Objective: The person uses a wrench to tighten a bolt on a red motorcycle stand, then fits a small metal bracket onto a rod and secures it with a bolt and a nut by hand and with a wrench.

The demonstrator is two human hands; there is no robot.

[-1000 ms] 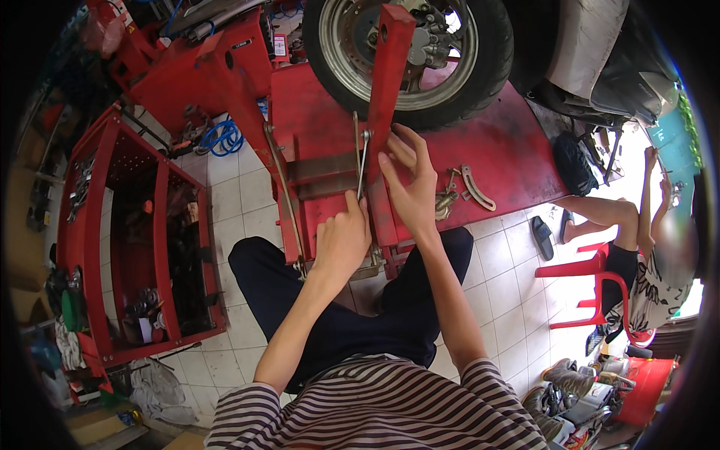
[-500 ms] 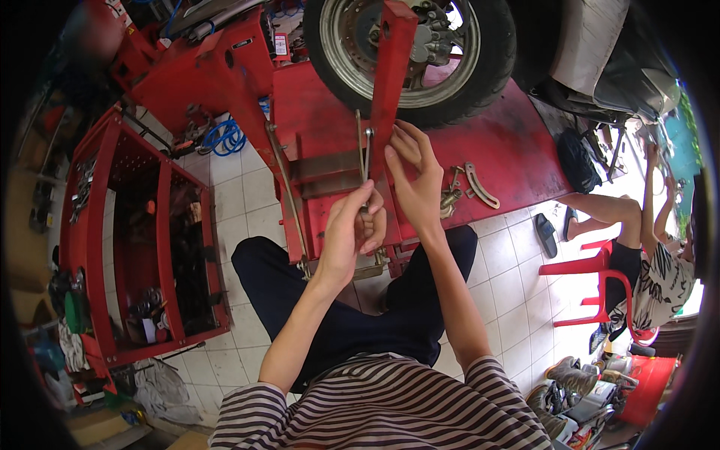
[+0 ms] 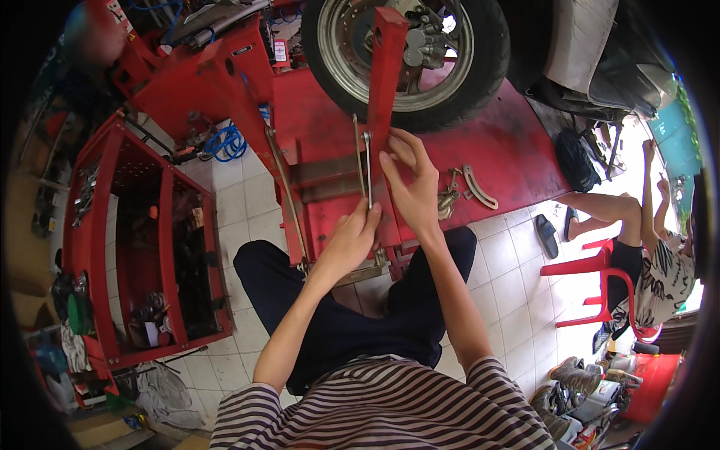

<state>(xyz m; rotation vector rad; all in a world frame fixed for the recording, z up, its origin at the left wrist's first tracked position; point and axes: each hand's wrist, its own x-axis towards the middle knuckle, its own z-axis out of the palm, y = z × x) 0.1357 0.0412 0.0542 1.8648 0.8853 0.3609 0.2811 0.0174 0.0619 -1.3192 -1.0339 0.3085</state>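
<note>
A slim metal wrench is held by its lower end in the left hand, whose thumb and fingers are closed on it. The wrench is stood nearly in line with a red post, and its upper end is set at a bolt on the post's left side. The right hand is raised beside the post's right side; its fingers are loosely bent, with the thumb spread apart from them. The fingertips are placed close against the post, and whether anything is gripped there cannot be told.

A wheel is seen on the red worktop, partly covered by the post. To the right of the right hand, a curved slotted plate and a brass-coloured part are laid near the worktop's edge. A coiled blue hose is seen at the left, above a red cart. At the far right, a red chair is occupied by another person.
</note>
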